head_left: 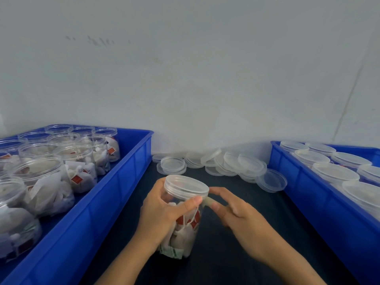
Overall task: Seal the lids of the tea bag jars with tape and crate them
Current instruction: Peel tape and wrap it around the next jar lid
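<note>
A clear plastic jar [186, 233] full of white tea bags with red tags stands tilted on the dark table, a clear lid [186, 185] on top. My left hand [164, 210] grips the jar just under the lid, thumb across its front. My right hand [236, 210] pinches a strip of clear tape [207, 201] that runs to the jar's neck on the right side. A blue crate [320, 202] at the right holds lidded jars. Another blue crate [115, 194] at the left holds several open jars of tea bags [51, 182].
A heap of loose clear lids [232, 164] lies on the dark table [222, 254] behind the jar, against a pale wall. The two crates flank the narrow strip of table where my hands are.
</note>
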The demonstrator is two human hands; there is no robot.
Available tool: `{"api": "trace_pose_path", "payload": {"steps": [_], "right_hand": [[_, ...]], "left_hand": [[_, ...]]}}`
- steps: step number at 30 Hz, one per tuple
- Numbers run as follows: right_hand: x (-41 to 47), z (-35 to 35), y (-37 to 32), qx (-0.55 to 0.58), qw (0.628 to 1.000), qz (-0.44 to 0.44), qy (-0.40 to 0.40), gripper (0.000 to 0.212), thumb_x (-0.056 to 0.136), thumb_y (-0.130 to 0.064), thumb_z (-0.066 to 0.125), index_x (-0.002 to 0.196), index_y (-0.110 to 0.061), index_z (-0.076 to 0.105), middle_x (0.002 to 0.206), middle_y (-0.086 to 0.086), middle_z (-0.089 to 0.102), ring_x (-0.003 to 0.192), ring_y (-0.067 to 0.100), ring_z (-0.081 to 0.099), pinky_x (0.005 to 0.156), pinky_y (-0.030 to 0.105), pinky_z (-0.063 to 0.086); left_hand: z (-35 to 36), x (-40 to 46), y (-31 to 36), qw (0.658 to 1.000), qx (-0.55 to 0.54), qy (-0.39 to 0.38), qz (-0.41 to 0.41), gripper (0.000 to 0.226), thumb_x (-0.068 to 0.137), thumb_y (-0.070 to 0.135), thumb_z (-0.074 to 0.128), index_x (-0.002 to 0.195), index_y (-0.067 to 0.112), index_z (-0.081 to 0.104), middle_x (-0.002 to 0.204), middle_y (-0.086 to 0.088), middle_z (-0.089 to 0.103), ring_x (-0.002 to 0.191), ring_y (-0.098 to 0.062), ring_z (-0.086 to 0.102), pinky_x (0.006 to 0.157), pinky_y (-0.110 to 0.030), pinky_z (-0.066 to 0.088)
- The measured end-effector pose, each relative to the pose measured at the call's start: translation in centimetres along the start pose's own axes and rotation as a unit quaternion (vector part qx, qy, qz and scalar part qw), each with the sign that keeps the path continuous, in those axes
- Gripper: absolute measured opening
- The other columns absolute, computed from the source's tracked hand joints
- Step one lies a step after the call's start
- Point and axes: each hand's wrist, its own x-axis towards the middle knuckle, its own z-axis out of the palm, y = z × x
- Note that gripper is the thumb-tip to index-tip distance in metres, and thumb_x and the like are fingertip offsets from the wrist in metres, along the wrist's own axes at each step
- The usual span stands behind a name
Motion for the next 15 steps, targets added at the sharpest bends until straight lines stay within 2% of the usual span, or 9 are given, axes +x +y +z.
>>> {"api": "trace_pose_path", "payload": {"steps": [2, 4, 6, 8, 11, 13, 15], "right_hand": [[-0.1, -0.4, -0.3, -0.035, 0.999, -0.002, 0.017, 0.028, 0.097, -0.055, 0.034, 0.123, -0.065, 0.032, 0.086, -0.021, 0.061, 0.085, 0.002, 0.057, 0.081, 0.025, 0.048], [-0.3, -0.5, -0.6, -0.063, 0.998, -0.002, 0.017, 0.035, 0.096, -0.057, 0.031, 0.128, -0.067, 0.023, 0.101, -0.007, 0.067, 0.094, 0.009, 0.061, 0.086, 0.03, 0.051], [-0.3, -0.6, -0.7, -0.077, 0.997, -0.007, 0.016, 0.042, 0.091, -0.063, 0.027, 0.13, -0.07, 0.015, 0.108, 0.003, 0.068, 0.098, 0.015, 0.063, 0.087, 0.032, 0.052], [-0.3, -0.8, -0.5, -0.068, 0.997, -0.014, 0.017, 0.044, 0.086, -0.065, 0.027, 0.127, -0.074, 0.012, 0.11, 0.006, 0.067, 0.101, 0.018, 0.063, 0.087, 0.032, 0.05], [-0.3, -1.2, -0.1, -0.037, 0.999, -0.028, 0.011, 0.044, 0.093, -0.056, 0.039, 0.124, -0.079, 0.018, 0.113, -0.007, 0.068, 0.104, 0.012, 0.06, 0.091, 0.029, 0.049], [-0.2, -1.3, 0.1, -0.033, 0.999, -0.038, 0.016, 0.044, 0.095, -0.051, 0.044, 0.125, -0.077, 0.026, 0.123, -0.019, 0.063, 0.113, 0.005, 0.056, 0.093, 0.024, 0.046], [-0.1, -1.3, 0.0, -0.045, 0.998, -0.043, 0.026, 0.041, 0.095, -0.049, 0.046, 0.126, -0.072, 0.033, 0.129, -0.033, 0.053, 0.121, -0.002, 0.05, 0.093, 0.016, 0.041]], "left_hand": [[0.0, 0.0, 0.3, 0.999, -0.028, -0.027, -0.005, 0.078, 0.043, 0.065, 0.084, 0.11, 0.032, 0.061, 0.101, 0.016, 0.071, 0.094, 0.001, 0.067, 0.069, -0.015, 0.05], [0.0, 0.0, 0.5, 0.996, -0.055, -0.063, -0.012, 0.081, 0.041, 0.058, 0.082, 0.113, 0.025, 0.063, 0.102, 0.01, 0.073, 0.095, -0.005, 0.069, 0.072, -0.019, 0.052], [-0.3, 0.2, 0.5, 0.992, -0.081, -0.099, -0.022, 0.081, 0.043, 0.053, 0.083, 0.114, 0.02, 0.063, 0.104, 0.004, 0.074, 0.096, -0.011, 0.07, 0.075, -0.023, 0.053], [-0.5, 0.2, 0.5, 0.987, -0.096, -0.124, -0.027, 0.081, 0.044, 0.049, 0.084, 0.116, 0.018, 0.062, 0.106, 0.001, 0.074, 0.099, -0.014, 0.07, 0.075, -0.023, 0.054], [-0.5, 0.3, 0.4, 0.984, -0.115, -0.134, -0.03, 0.095, 0.036, 0.049, 0.09, 0.119, 0.018, 0.054, 0.105, 0.006, 0.073, 0.098, -0.01, 0.07, 0.07, -0.019, 0.055], [-0.5, 0.4, 0.3, 0.98, -0.121, -0.152, -0.029, 0.106, 0.03, 0.054, 0.092, 0.119, 0.017, 0.05, 0.105, 0.005, 0.073, 0.097, -0.012, 0.07, 0.07, -0.02, 0.056], [-0.5, 0.4, 0.4, 0.978, -0.122, -0.165, -0.028, 0.105, 0.032, 0.053, 0.092, 0.12, 0.014, 0.049, 0.105, 0.002, 0.072, 0.098, -0.015, 0.07, 0.071, -0.021, 0.056]]}}
